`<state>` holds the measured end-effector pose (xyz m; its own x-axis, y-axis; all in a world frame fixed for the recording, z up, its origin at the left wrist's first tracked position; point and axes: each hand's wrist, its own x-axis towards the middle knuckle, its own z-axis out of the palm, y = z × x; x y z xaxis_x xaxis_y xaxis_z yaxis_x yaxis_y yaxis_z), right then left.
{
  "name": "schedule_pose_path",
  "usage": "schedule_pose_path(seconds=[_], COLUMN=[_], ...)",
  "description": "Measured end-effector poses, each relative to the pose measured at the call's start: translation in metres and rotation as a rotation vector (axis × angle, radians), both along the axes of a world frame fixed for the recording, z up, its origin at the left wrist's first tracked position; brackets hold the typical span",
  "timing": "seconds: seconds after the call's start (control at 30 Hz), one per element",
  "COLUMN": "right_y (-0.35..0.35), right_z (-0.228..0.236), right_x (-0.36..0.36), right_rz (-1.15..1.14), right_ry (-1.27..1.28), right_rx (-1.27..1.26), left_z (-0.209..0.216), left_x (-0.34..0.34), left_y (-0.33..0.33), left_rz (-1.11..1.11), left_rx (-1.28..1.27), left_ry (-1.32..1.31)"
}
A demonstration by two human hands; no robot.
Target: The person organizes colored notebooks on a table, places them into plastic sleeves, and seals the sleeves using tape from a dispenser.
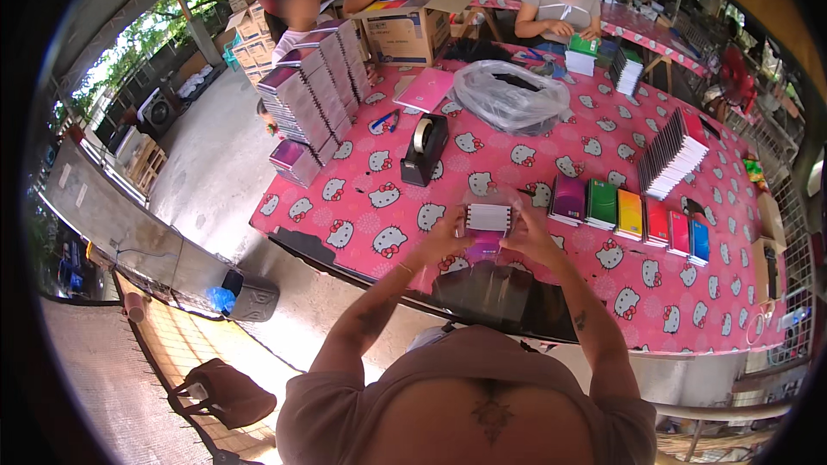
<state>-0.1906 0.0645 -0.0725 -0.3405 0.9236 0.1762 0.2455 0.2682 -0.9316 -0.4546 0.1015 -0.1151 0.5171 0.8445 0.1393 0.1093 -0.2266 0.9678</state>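
Near the table's front edge, a small stack of spiral notebooks (488,219) with a purple cover on the near side is between my hands. A clear plastic bag (484,288) surrounds the stack and hangs toward me over the dark table edge. My left hand (441,239) grips the stack's left side through the plastic, and my right hand (531,241) grips its right side. Just right of them lies a row of notebook piles with purple, green (601,202), yellow, red, pink and blue (699,241) covers. Beyond my hands stands a black tape dispenser (425,149).
Tall notebook stacks (303,103) stand at the table's left edge. A heap of clear plastic bags (510,96), a pink notebook (424,89) and blue-handled cutters (385,121) lie farther back. Leaning notebooks (674,155) stand at right. Several people work around an open carton (403,33) and green notebooks.
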Motion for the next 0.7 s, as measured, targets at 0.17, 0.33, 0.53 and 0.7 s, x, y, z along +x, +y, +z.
schedule_pose_path(seconds=[0.17,0.33,0.53,0.7], right_y=[-0.008,-0.008,-0.009,-0.009], right_z=[0.05,0.08,0.073,0.073], right_x=[-0.018,-0.055,-0.075,-0.087], right_rz=[-0.091,-0.13,-0.212,-0.27], right_ry=[-0.462,-0.5,-0.592,-0.69], right_rx=[0.652,0.745,0.649,0.651], left_z=[0.016,0.009,0.016,-0.029], left_x=[-0.082,-0.134,-0.127,-0.131], left_y=[0.094,0.158,0.167,0.134], left_rz=[0.37,0.74,0.463,0.588], left_rx=[0.073,-0.162,-0.341,-0.563], left_ry=[0.158,0.234,-0.13,-0.487])
